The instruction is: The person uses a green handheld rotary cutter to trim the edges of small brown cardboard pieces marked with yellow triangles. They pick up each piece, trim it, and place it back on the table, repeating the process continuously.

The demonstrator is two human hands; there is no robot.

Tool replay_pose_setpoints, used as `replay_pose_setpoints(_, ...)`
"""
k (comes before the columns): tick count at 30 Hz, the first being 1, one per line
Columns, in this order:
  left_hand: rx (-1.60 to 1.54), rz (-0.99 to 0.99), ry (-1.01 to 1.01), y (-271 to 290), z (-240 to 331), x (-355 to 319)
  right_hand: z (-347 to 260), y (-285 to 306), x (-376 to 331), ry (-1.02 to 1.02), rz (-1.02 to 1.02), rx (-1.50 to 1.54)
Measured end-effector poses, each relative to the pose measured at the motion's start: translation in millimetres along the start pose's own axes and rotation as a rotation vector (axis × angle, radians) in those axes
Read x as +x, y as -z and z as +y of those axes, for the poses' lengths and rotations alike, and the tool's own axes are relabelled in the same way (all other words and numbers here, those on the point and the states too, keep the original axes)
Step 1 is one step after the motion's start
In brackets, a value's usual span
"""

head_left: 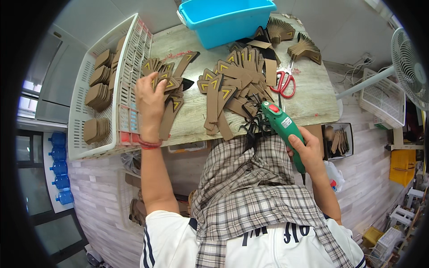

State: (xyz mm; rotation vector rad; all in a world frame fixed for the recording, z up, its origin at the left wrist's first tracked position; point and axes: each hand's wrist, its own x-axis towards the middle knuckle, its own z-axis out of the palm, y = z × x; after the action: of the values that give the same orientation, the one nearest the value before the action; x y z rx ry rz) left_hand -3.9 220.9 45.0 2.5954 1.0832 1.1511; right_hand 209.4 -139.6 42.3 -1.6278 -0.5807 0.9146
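White sleeves [163, 234] and a plaid apron [241, 205] fill the bottom of the frame, the checked cloth spread over the lap, where it probably shields the clothes from scraps. At centre right, the right hand [310, 147] is closed around the rear of a green power tool [281, 121], thumb on its upper side; held aslant, the tool points its front end at a tangle of black strips [250, 129] by the near edge of the table [308, 107], a hold that seems to keep its red button [273, 108] uppermost. Left of centre, the left hand [149, 91] bends over a cluster of brown pieces [181, 67] with yellow chevrons; whether its fingers pinch one cannot be told. More chevroned pieces [213, 105] lie heaped mid-table, apparently loose for picking up singly. A white crate [78, 120] at upper left holds brown stacks [99, 129], likely set beside the left hand for easy reach. Red-handled scissors [282, 75] rest right of the heap, seemingly a spare tool, while a blue tub [228, 27] stands at top centre, presumably out of the hands' way.
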Motion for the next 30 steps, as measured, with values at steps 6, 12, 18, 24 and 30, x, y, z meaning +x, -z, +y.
replay_pose_setpoints(6, -0.221, -0.311, 0.41, -124.1, 46.6, -55.3, 3.4, -9.1, 3.1, -0.007, 0.012, -0.037)
replay_pose_setpoints(12, -0.391, -0.123, 0.498, -130.9, 62.8, -44.3, 3.8, -10.2, 3.1, 0.012, 0.037, -0.048)
replay_pose_setpoints(18, -0.453, -0.202, 0.509, -119.5, 61.2, -43.0, -3.0, -16.4, 6.6, 0.036, 0.037, -0.066)
replay_pose_setpoints(24, -0.563, -0.15, 0.499, -128.9, 65.3, -67.4, 2.5, -18.0, 6.2, 0.036, 0.035, -0.066)
replay_pose_setpoints(30, -1.275, 0.024, 0.773, -86.7, 112.7, -54.7, -2.3, -18.2, 3.5, 0.069, 0.072, -0.035)
